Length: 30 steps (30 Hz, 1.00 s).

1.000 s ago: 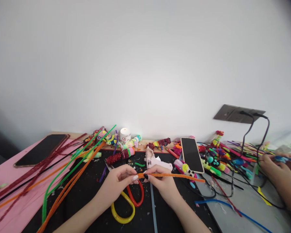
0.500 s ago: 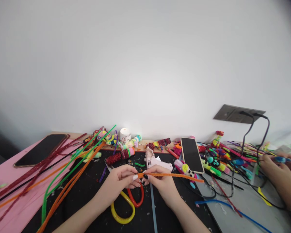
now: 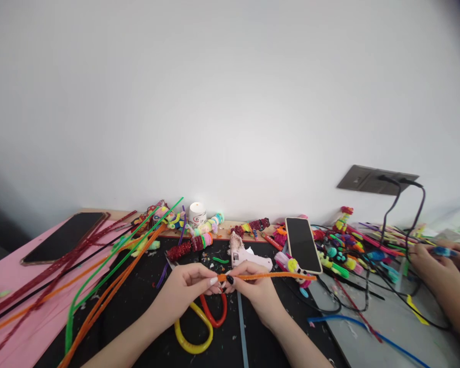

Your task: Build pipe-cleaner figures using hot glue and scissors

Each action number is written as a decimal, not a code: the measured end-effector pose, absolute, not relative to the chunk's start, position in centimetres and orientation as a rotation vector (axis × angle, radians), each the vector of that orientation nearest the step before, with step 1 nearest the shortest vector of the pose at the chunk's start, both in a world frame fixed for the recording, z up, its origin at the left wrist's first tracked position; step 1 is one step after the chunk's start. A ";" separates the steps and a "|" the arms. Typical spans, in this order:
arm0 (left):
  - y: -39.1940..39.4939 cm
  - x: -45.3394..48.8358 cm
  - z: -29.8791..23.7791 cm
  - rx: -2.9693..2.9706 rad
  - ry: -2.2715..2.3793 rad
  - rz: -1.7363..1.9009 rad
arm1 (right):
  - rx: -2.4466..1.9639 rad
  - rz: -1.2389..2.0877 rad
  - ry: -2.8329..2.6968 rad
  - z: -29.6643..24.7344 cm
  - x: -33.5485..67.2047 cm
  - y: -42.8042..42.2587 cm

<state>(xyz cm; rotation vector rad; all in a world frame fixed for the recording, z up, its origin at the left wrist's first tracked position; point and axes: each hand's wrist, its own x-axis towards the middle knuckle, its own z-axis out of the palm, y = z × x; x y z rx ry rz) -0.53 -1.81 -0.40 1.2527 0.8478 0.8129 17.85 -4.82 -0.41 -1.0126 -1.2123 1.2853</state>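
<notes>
Between my two hands is an orange pipe cleaner (image 3: 276, 275), its near end bunched at the fingertips and its long free end stretching to the right. My left hand (image 3: 193, 286) pinches the bunched end between thumb and fingers. Close against it, my right hand (image 3: 253, 289) pinches the same pipe cleaner where the straight length starts. Below my hands lie scissors with a yellow handle loop (image 3: 194, 350) and a red handle loop (image 3: 219, 324); my left hand hides part of them. Just beyond my right hand rests a pale pink glue gun (image 3: 249, 258).
Loose green pipe cleaners (image 3: 99, 278) and dark red ones lie at left, by a dark phone (image 3: 67, 237). Another phone (image 3: 303, 245) leans at right near colourful pipe-cleaner figures. Black cords hang from a wall socket (image 3: 377, 180). Another person's hand (image 3: 437, 271) works at far right.
The orange pipe cleaner's free end has drawn slightly left, and its bunched end looks a little thicker at my fingertips. My hands stay in nearly the same place.
</notes>
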 end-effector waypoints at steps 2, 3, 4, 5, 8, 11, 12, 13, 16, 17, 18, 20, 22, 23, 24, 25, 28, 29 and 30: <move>-1.8 -0.6 -0.4 1.268 0.838 0.831 | -1.000 1.298 -1.211 -0.3 17.9 -4.8; -1.9 -0.6 -0.4 1.269 0.829 0.834 | -0.994 1.304 -1.209 -0.3 17.9 -4.8; -1.9 -0.6 -0.5 1.265 0.820 0.835 | -0.988 1.311 -1.207 -0.2 17.8 -4.9; -1.9 -0.6 -0.5 1.257 0.811 0.835 | -0.982 1.320 -1.203 -0.2 17.8 -4.9; -1.9 -0.7 -0.7 1.259 0.781 0.835 | -0.970 1.350 -1.192 -0.2 17.8 -4.9; -2.0 -0.7 -0.7 1.284 0.763 0.835 | -0.982 1.357 -1.191 -0.2 17.8 -5.0; -2.0 -0.7 -0.6 1.282 0.763 0.838 | -0.987 1.359 -1.191 -0.3 17.8 -5.0; -2.0 -0.7 -0.6 1.274 0.766 0.841 | -0.991 1.362 -1.194 -0.3 17.9 -4.9; -1.9 -0.7 -0.5 1.244 0.781 0.850 | -0.995 1.371 -1.210 -0.3 17.9 -4.9; -1.9 -0.7 -0.5 1.246 0.785 0.850 | -0.997 1.365 -1.221 -0.3 17.8 -4.9; -1.9 -0.7 -0.5 1.257 0.787 0.846 | -1.002 1.351 -1.235 -0.4 17.8 -4.9; -1.9 -0.6 -0.4 1.286 0.794 0.838 | -1.017 1.313 -1.266 -0.5 17.7 -4.9; -2.0 -0.6 -0.4 1.309 0.801 0.829 | -1.029 1.282 -1.291 -0.8 17.7 -4.8; -2.0 -0.6 -0.4 1.316 0.805 0.829 | -1.036 1.279 -1.296 -0.9 17.7 -4.8; -2.0 -0.6 -0.4 1.321 0.806 0.827 | -1.042 1.286 -1.296 -1.0 17.7 -4.8; -2.1 -0.5 -0.4 1.324 0.805 0.826 | -1.046 1.298 -1.291 -1.0 17.7 -4.8; -2.1 -0.5 -0.4 1.338 0.805 0.820 | -1.056 1.332 -1.264 -0.9 17.7 -4.8; -2.2 -0.5 -0.4 1.341 0.805 0.818 | -1.059 1.336 -1.257 -0.9 17.7 -4.8; -2.2 -0.5 -0.4 1.342 0.806 0.818 | -1.064 1.337 -1.252 -0.8 17.7 -4.8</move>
